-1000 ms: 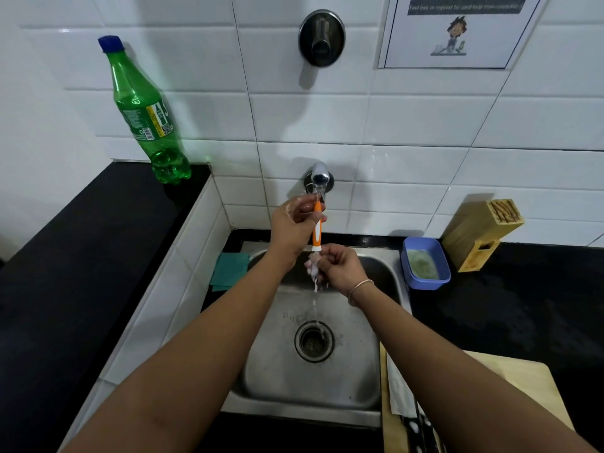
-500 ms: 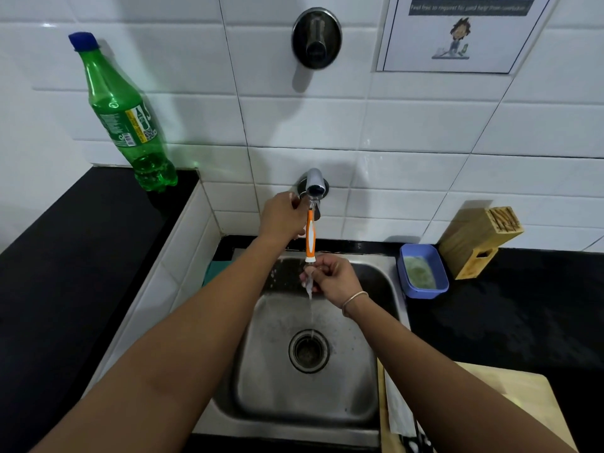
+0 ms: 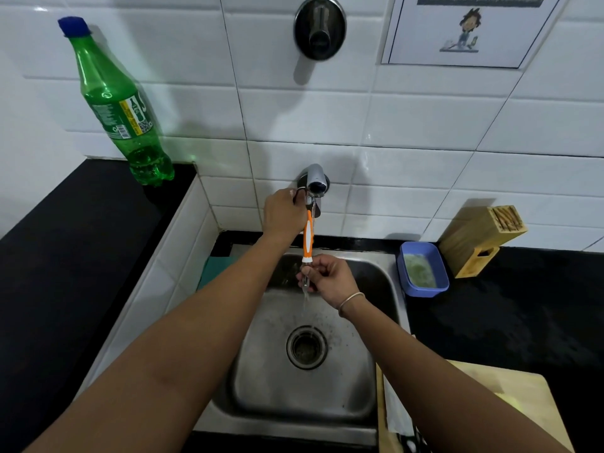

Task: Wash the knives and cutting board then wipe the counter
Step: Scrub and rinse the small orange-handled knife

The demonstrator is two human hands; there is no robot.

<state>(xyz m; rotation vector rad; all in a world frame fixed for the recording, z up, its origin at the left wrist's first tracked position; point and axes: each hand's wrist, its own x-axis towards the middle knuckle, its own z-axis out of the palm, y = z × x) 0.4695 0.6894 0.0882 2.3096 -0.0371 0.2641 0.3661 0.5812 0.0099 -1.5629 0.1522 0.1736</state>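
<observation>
A knife with an orange and white handle [image 3: 308, 238] hangs upright over the steel sink [image 3: 390, 289], blade pointing down. My left hand [image 3: 282, 212] grips the top of its handle, right against the tap spout [image 3: 315, 178]. My right hand [image 3: 327, 276] pinches the blade just below the handle, and a thin stream of water runs off it toward the drain [image 3: 306, 346]. The blade is mostly hidden by my fingers. A wooden cutting board [image 3: 523, 397] lies on the black counter at the lower right, partly covered by my right forearm.
A wooden knife block [image 3: 480, 237] and a blue tub [image 3: 421, 269] stand right of the sink. A green cloth [image 3: 215, 266] lies at the sink's left rim. A green bottle [image 3: 121, 106] stands on the raised left counter. Dark knife handles [image 3: 408, 444] lie at the board's near edge.
My left hand has lifted the knife's handle end up against the tap spout. My right hand stays on the blade under the water.
</observation>
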